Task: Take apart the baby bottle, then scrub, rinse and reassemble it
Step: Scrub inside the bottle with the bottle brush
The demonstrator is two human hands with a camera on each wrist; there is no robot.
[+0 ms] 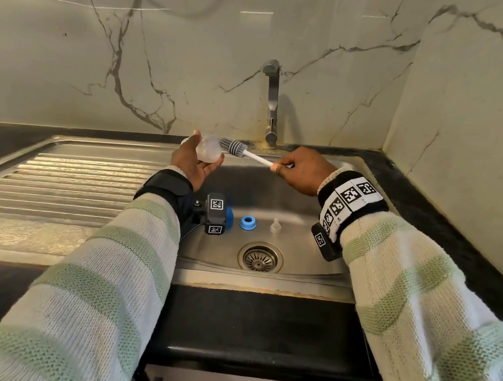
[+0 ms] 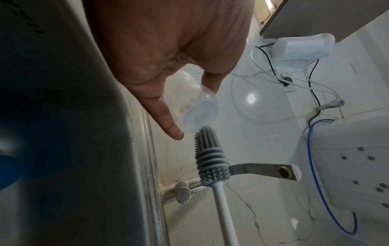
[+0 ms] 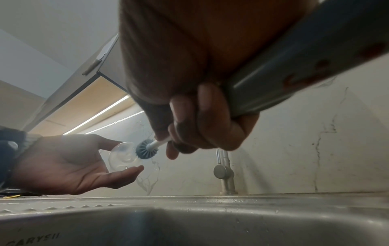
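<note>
My left hand [image 1: 205, 147] grips the small clear bottle body [image 1: 209, 155] above the sink's back left corner, its mouth turned to the right. My right hand [image 1: 283, 165] pinches the white handle of the grey silicone bottle brush [image 1: 233, 146]. In the left wrist view the brush [image 2: 210, 159] has its tip at the rim of the bottle [image 2: 200, 114], most of the head outside. The right wrist view shows the brush [image 3: 145, 148] against the bottle [image 3: 123, 158]. The blue screw ring [image 1: 248, 222] and the clear nipple [image 1: 275, 225] lie on the basin floor.
The steel sink basin [image 1: 304, 201] has its drain [image 1: 260, 256] near the front. A faucet [image 1: 272, 100] stands behind it, no water running. A ribbed drainboard [image 1: 61, 178] extends left. A blue part [image 1: 229, 217] is half hidden behind my left wrist camera. Marble walls close the back and right.
</note>
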